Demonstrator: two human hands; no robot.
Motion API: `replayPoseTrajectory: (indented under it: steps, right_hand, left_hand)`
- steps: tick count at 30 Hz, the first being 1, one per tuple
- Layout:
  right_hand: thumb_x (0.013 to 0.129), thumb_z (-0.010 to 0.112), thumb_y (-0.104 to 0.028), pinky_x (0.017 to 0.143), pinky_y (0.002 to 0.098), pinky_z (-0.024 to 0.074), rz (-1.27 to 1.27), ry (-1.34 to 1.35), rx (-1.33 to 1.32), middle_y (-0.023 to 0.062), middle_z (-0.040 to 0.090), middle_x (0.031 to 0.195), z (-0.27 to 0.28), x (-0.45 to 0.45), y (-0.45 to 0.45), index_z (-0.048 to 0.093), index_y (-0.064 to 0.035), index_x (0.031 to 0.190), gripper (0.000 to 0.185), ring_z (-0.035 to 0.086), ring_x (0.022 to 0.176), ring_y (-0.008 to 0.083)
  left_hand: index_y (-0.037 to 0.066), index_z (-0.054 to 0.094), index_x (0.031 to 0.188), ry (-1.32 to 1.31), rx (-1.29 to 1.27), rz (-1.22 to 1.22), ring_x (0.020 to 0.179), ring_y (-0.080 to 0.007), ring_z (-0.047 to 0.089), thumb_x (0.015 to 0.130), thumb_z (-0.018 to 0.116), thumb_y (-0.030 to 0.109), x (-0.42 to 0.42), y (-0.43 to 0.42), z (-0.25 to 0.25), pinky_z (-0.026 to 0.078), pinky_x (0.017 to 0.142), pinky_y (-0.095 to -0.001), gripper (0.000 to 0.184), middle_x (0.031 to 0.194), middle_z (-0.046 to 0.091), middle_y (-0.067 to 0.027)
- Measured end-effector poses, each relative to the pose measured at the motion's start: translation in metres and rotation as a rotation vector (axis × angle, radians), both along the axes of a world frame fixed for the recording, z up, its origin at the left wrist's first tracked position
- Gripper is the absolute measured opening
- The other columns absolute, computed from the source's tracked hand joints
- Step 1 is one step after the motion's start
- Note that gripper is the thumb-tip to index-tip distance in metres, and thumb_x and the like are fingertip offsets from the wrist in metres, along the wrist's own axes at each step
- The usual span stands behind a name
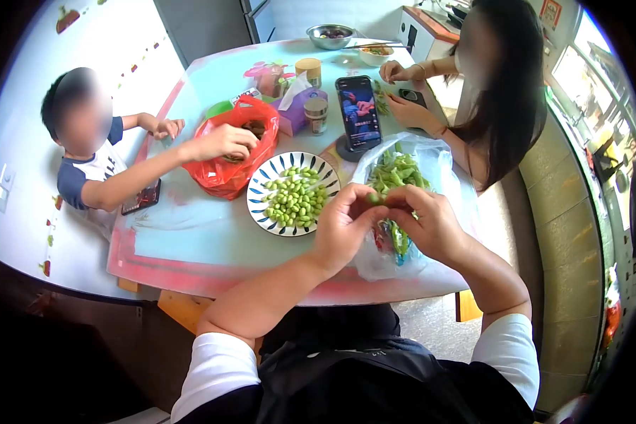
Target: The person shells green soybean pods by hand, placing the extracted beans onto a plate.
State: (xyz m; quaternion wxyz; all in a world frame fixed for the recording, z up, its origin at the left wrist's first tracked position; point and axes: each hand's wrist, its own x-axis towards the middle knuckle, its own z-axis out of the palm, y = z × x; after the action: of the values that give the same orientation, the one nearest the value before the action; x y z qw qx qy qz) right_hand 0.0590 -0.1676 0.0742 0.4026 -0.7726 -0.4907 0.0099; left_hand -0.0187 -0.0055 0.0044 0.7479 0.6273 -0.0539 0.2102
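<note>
My left hand and my right hand are closed, fingertips meeting over the near side of a clear plastic bag. A small green bean pod is pinched between them, mostly covered by my fingers. Inside the bag lies a heap of green bean pods, spread partly beneath my hands. Left of my left hand stands a white plate with dark dashes around its rim. It holds many shelled green beans.
Left, a person's hand reaches into a red plastic bag. At the right, another person's hands rest near pods. A phone on a stand, a jar, a purple tissue box and a metal bowl stand farther back.
</note>
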Motion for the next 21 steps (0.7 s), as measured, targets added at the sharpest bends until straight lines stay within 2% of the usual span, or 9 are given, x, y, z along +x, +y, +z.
replayPoseTrajectory:
  steps: [1, 4, 5, 8, 9, 12, 15, 18, 21]
  right_hand:
    - [0.087, 0.065, -0.006, 0.069, 0.0406, 0.0527, 0.024, -0.008, 0.02, 0.0166, 0.066, 0.088, 0.001, 0.0, -0.003, 0.063, -0.002, 0.098, 0.012, 0.066, 0.079, 0.0372]
    - [0.086, 0.063, -0.006, 0.069, 0.0423, 0.0526, 0.076, -0.086, -0.024, 0.0152, 0.064, 0.087, -0.002, 0.007, -0.006, 0.064, -0.0012, 0.097, 0.012, 0.065, 0.078, 0.0357]
    - [0.081, 0.064, -0.007, 0.067, 0.0424, 0.0524, 0.124, -0.166, 0.055, 0.0127, 0.061, 0.081, -0.008, 0.009, -0.004, 0.063, -0.0011, 0.091, 0.011, 0.063, 0.074, 0.0333]
    - [0.075, 0.066, -0.008, 0.065, 0.0413, 0.0522, 0.138, -0.281, 0.052, 0.0103, 0.058, 0.076, -0.027, 0.017, -0.006, 0.06, -0.0025, 0.083, 0.011, 0.061, 0.072, 0.0309]
    - [0.072, 0.067, -0.009, 0.06, 0.0417, 0.0513, 0.113, -0.374, 0.102, 0.0094, 0.054, 0.071, -0.032, 0.018, -0.005, 0.058, -0.0041, 0.077, 0.012, 0.059, 0.067, 0.03]
    - [0.071, 0.067, -0.009, 0.056, 0.0418, 0.0508, 0.061, -0.341, 0.116, 0.0094, 0.054, 0.068, -0.04, 0.018, -0.009, 0.057, -0.0039, 0.073, 0.011, 0.059, 0.062, 0.0315]
    - [0.075, 0.063, -0.008, 0.053, 0.0391, 0.0506, -0.005, -0.136, 0.15, 0.0107, 0.058, 0.065, -0.044, 0.018, -0.005, 0.059, -0.0016, 0.072, 0.008, 0.061, 0.058, 0.0276]
    - [0.079, 0.058, -0.008, 0.056, 0.0358, 0.0508, -0.034, 0.443, 0.054, 0.0125, 0.063, 0.066, -0.024, 0.012, -0.004, 0.062, 0.0006, 0.075, 0.01, 0.064, 0.059, 0.0221]
    - [0.083, 0.053, -0.01, 0.058, 0.0343, 0.051, 0.002, 0.623, 0.035, 0.0134, 0.066, 0.068, -0.033, 0.019, -0.002, 0.065, 0.0017, 0.081, 0.016, 0.065, 0.062, 0.0166]
  left_hand:
    - [0.002, 0.057, 0.104, 0.031, -0.103, -0.065, 0.078, -0.0072, 0.061, 0.089, 0.068, 0.001, -0.002, 0.001, 0.003, 0.051, 0.069, -0.0228, 0.018, 0.09, 0.065, -0.003]
    - [0.002, 0.059, 0.101, -0.026, 0.003, 0.031, 0.08, -0.0065, 0.062, 0.09, 0.069, 0.003, -0.003, 0.0, 0.009, 0.051, 0.073, -0.0216, 0.015, 0.089, 0.065, -0.002]
    - [0.002, 0.059, 0.1, -0.023, 0.019, 0.023, 0.079, -0.0069, 0.062, 0.09, 0.069, 0.003, -0.002, -0.001, 0.009, 0.051, 0.072, -0.0219, 0.014, 0.088, 0.065, -0.002]
    - [0.002, 0.059, 0.097, -0.01, 0.038, -0.01, 0.075, -0.0079, 0.062, 0.09, 0.068, 0.004, 0.001, -0.004, 0.007, 0.052, 0.07, -0.0229, 0.012, 0.085, 0.065, -0.0024]
    - [0.002, 0.059, 0.096, 0.0, 0.027, -0.027, 0.073, -0.0083, 0.062, 0.09, 0.068, 0.004, 0.002, -0.005, 0.006, 0.052, 0.068, -0.0234, 0.011, 0.083, 0.064, -0.0026]
    - [0.002, 0.058, 0.094, 0.051, -0.03, -0.079, 0.068, -0.01, 0.061, 0.09, 0.068, 0.004, 0.005, -0.007, -0.002, 0.052, 0.064, -0.0249, 0.011, 0.081, 0.064, -0.0034]
    - [0.002, 0.058, 0.091, 0.074, -0.19, -0.163, 0.066, -0.0116, 0.062, 0.091, 0.068, 0.005, 0.01, -0.006, -0.003, 0.053, 0.063, -0.0256, 0.011, 0.08, 0.064, -0.0037]
    - [0.004, 0.058, 0.089, 0.083, -0.281, -0.214, 0.067, -0.0128, 0.059, 0.089, 0.07, 0.01, 0.009, -0.005, -0.001, 0.05, 0.061, -0.0263, 0.014, 0.082, 0.062, -0.004]
    - [0.005, 0.059, 0.089, 0.093, -0.346, -0.227, 0.067, -0.013, 0.057, 0.088, 0.072, 0.012, 0.007, -0.003, 0.0, 0.049, 0.06, -0.0267, 0.015, 0.083, 0.062, -0.0037]
